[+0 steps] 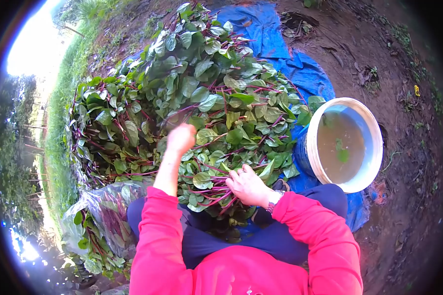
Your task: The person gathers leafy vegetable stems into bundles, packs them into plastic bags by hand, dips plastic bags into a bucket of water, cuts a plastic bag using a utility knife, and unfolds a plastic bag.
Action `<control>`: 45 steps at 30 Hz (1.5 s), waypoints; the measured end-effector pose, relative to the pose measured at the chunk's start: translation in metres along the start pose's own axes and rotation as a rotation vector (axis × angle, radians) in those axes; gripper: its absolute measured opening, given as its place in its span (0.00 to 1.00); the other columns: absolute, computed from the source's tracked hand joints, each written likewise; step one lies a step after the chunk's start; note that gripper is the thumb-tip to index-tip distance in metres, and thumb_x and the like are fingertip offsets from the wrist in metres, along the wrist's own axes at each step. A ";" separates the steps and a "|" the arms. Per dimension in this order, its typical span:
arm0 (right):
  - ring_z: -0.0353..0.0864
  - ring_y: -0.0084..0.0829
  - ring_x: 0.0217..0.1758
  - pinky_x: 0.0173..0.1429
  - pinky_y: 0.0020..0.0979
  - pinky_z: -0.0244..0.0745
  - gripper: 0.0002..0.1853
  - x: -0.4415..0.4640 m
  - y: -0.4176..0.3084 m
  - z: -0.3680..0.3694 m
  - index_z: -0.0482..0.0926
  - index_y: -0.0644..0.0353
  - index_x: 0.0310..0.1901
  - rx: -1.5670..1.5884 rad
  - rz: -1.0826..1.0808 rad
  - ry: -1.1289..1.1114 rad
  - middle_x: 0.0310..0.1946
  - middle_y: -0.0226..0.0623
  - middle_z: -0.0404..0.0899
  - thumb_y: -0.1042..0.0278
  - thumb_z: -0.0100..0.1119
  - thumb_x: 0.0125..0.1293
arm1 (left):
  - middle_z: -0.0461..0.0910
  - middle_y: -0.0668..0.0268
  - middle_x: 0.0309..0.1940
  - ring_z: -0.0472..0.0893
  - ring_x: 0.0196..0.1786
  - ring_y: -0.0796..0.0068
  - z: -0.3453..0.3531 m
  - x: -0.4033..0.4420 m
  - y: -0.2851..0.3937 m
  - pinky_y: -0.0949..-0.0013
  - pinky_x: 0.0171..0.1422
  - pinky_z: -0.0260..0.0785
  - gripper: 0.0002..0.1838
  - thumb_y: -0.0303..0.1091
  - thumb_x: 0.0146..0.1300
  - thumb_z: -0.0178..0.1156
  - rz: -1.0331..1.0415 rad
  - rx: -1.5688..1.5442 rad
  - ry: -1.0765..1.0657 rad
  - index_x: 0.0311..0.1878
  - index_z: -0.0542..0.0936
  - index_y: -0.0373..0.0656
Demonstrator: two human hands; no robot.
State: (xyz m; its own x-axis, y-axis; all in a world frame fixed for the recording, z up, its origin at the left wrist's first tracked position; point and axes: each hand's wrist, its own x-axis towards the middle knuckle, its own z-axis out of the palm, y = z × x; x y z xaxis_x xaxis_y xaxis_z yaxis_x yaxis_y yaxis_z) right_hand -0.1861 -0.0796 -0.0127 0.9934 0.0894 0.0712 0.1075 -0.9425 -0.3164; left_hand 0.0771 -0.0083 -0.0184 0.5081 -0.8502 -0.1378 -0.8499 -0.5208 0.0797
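A large heap of Malabar spinach [202, 93], with glossy green leaves and purple stems, lies in front of me. My right hand [248, 186] is closed around a bunch of purple spinach stems [221, 189], low over my lap; their cut ends point down and to the left. My left hand [181, 139] is a fist at the near side of the heap, with blurred purplish stems just beyond it. Whether those stems are inside the fist is hidden.
On the right stands a white-rimmed bucket [340, 162] of murky water with a green leaf floating in it. Blue tarp [307, 73] lies under the heap. At the left is a clear plastic bag [108, 211] with more spinach. Muddy ground [403, 196] stretches beyond the bucket.
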 end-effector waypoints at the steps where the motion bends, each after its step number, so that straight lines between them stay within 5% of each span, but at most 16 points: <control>1: 0.75 0.36 0.36 0.48 0.39 0.63 0.11 0.000 0.000 -0.001 0.72 0.60 0.34 -0.003 -0.001 -0.004 0.35 0.43 0.73 0.68 0.53 0.46 | 0.80 0.58 0.35 0.79 0.40 0.59 0.009 0.005 0.016 0.59 0.46 0.71 0.11 0.30 0.49 0.50 -0.042 -0.038 -0.198 0.33 0.81 0.49; 3: 0.74 0.35 0.37 0.47 0.38 0.63 0.11 0.000 0.000 -0.002 0.72 0.60 0.34 0.000 0.003 0.000 0.36 0.42 0.73 0.68 0.54 0.47 | 0.80 0.58 0.36 0.79 0.43 0.59 0.041 0.012 0.040 0.59 0.48 0.71 0.11 0.32 0.50 0.52 -0.019 -0.079 -0.383 0.35 0.81 0.52; 6: 0.74 0.35 0.37 0.46 0.37 0.63 0.11 0.000 0.001 -0.001 0.72 0.60 0.34 0.007 0.004 0.009 0.36 0.42 0.73 0.67 0.54 0.47 | 0.79 0.59 0.38 0.78 0.44 0.60 0.083 0.008 0.059 0.53 0.47 0.69 0.14 0.29 0.51 0.51 -0.074 -0.011 -0.062 0.44 0.72 0.51; 10: 0.74 0.34 0.37 0.46 0.37 0.63 0.11 0.001 0.001 -0.003 0.72 0.60 0.35 -0.018 -0.009 0.024 0.36 0.42 0.74 0.67 0.53 0.47 | 0.79 0.60 0.39 0.78 0.44 0.61 0.096 0.001 0.061 0.52 0.47 0.66 0.15 0.28 0.52 0.51 -0.201 0.061 -0.182 0.46 0.69 0.51; 14: 0.74 0.34 0.37 0.47 0.37 0.63 0.12 0.000 0.000 -0.002 0.72 0.59 0.34 -0.023 -0.004 0.021 0.36 0.41 0.73 0.67 0.54 0.47 | 0.79 0.61 0.36 0.79 0.42 0.63 0.068 -0.007 0.061 0.58 0.47 0.66 0.11 0.32 0.55 0.55 -0.107 -0.170 -0.233 0.43 0.73 0.49; 16: 0.74 0.32 0.35 0.48 0.36 0.63 0.09 0.001 0.002 -0.003 0.72 0.57 0.31 -0.113 -0.014 0.117 0.32 0.37 0.72 0.66 0.54 0.48 | 0.80 0.63 0.34 0.78 0.39 0.71 0.043 -0.013 0.059 0.66 0.48 0.67 0.10 0.33 0.55 0.59 -0.049 -0.726 -0.275 0.41 0.77 0.46; 18: 0.72 0.37 0.45 0.56 0.45 0.58 0.09 0.004 0.003 -0.007 0.73 0.57 0.33 -0.113 -0.016 0.025 0.35 0.39 0.73 0.65 0.53 0.49 | 0.79 0.70 0.33 0.74 0.38 0.82 0.011 -0.025 0.056 0.73 0.49 0.66 0.11 0.33 0.55 0.59 0.015 -0.941 -0.591 0.42 0.79 0.41; 20: 0.70 0.40 0.51 0.61 0.52 0.53 0.09 0.004 0.006 -0.009 0.73 0.57 0.32 -0.175 -0.062 0.210 0.36 0.40 0.73 0.65 0.52 0.50 | 0.80 0.68 0.40 0.74 0.44 0.80 0.008 -0.031 0.048 0.72 0.53 0.65 0.15 0.34 0.55 0.59 0.129 -0.929 -0.852 0.46 0.78 0.42; 21: 0.70 0.42 0.51 0.64 0.56 0.49 0.08 0.006 0.007 -0.008 0.73 0.57 0.32 -0.157 -0.071 0.228 0.37 0.41 0.73 0.65 0.51 0.51 | 0.79 0.72 0.34 0.74 0.39 0.83 0.011 -0.033 0.048 0.76 0.48 0.65 0.12 0.32 0.56 0.58 0.152 -0.930 -0.879 0.44 0.78 0.42; 26: 0.75 0.35 0.38 0.55 0.48 0.60 0.09 0.002 0.004 -0.011 0.71 0.59 0.32 -0.071 -0.018 -0.061 0.33 0.39 0.72 0.67 0.53 0.49 | 0.79 0.73 0.34 0.74 0.38 0.84 0.026 -0.024 0.046 0.74 0.46 0.66 0.13 0.36 0.57 0.59 0.042 -0.910 -1.063 0.45 0.79 0.47; 28: 0.74 0.32 0.33 0.45 0.38 0.63 0.10 0.001 0.006 -0.006 0.70 0.59 0.32 -0.011 -0.019 0.040 0.31 0.38 0.71 0.69 0.54 0.47 | 0.80 0.68 0.35 0.77 0.41 0.75 0.040 -0.013 0.038 0.69 0.47 0.69 0.13 0.38 0.55 0.59 -0.148 -0.994 -0.745 0.44 0.79 0.50; 30: 0.74 0.33 0.32 0.40 0.34 0.62 0.09 0.003 0.006 -0.007 0.71 0.59 0.32 -0.003 -0.023 0.087 0.31 0.39 0.71 0.69 0.54 0.46 | 0.77 0.60 0.40 0.77 0.44 0.60 0.115 0.008 -0.002 0.61 0.49 0.70 0.12 0.39 0.54 0.60 -0.226 -0.422 -0.124 0.42 0.79 0.49; 32: 0.73 0.35 0.33 0.42 0.35 0.63 0.12 0.003 0.005 -0.005 0.71 0.60 0.32 0.047 -0.011 0.051 0.31 0.40 0.70 0.68 0.55 0.43 | 0.72 0.55 0.46 0.73 0.48 0.52 0.109 0.002 0.003 0.57 0.51 0.69 0.12 0.39 0.53 0.61 -0.488 -0.290 0.022 0.39 0.79 0.47; 38: 0.73 0.36 0.32 0.40 0.34 0.64 0.13 0.000 0.006 -0.005 0.71 0.61 0.33 0.072 -0.012 0.020 0.31 0.40 0.70 0.68 0.55 0.43 | 0.71 0.56 0.41 0.72 0.47 0.56 0.098 -0.001 0.021 0.58 0.50 0.67 0.12 0.42 0.53 0.62 -0.393 -0.222 -0.125 0.39 0.79 0.50; 41: 0.74 0.35 0.32 0.40 0.33 0.64 0.12 0.001 0.004 -0.007 0.71 0.61 0.33 0.046 -0.002 0.005 0.31 0.40 0.71 0.68 0.55 0.43 | 0.71 0.56 0.37 0.72 0.44 0.58 0.076 0.007 0.023 0.62 0.48 0.66 0.12 0.41 0.57 0.58 -0.312 -0.570 0.282 0.43 0.78 0.48; 45: 0.73 0.35 0.33 0.42 0.34 0.63 0.12 0.002 0.006 -0.004 0.71 0.60 0.32 0.014 -0.005 0.019 0.31 0.39 0.70 0.68 0.55 0.43 | 0.76 0.57 0.43 0.75 0.48 0.63 0.023 -0.011 0.050 0.66 0.53 0.66 0.15 0.43 0.61 0.55 -0.067 -0.856 -0.039 0.47 0.76 0.45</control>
State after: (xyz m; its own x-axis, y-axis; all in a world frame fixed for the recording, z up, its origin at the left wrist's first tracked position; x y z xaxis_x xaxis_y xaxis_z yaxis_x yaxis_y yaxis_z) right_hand -0.1834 -0.0869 -0.0105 0.9919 0.0881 0.0912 0.1135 -0.9373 -0.3296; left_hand 0.0254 -0.0233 -0.0352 0.5350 -0.8204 -0.2018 -0.4121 -0.4619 0.7854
